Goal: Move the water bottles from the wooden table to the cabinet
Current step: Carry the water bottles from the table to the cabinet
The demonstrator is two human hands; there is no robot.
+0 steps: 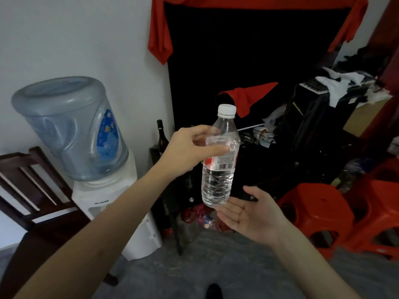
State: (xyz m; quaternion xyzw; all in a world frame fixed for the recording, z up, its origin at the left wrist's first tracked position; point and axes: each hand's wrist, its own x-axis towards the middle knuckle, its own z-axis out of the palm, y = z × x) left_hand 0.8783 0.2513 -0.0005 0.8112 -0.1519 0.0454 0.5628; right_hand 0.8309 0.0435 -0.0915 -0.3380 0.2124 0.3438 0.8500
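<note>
Left hand [190,152] is gripping the full, slick water bottle [219,162] at its shoulder, while right hand [250,214] is waiting open beneath its heavy base.

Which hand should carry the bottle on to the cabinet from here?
Left. The left hand already holds the water bottle upright by its upper body, fingers curled round it. The right hand lies open, palm up, just under the bottle's base; contact is unclear. It likely serves only as support.

Clear glossy plastic water bottle [218,169] with white ridged cap [226,110], glossy red plastic stools [319,203], dark wooden chair [32,182], rough grey floor [194,266]
</note>
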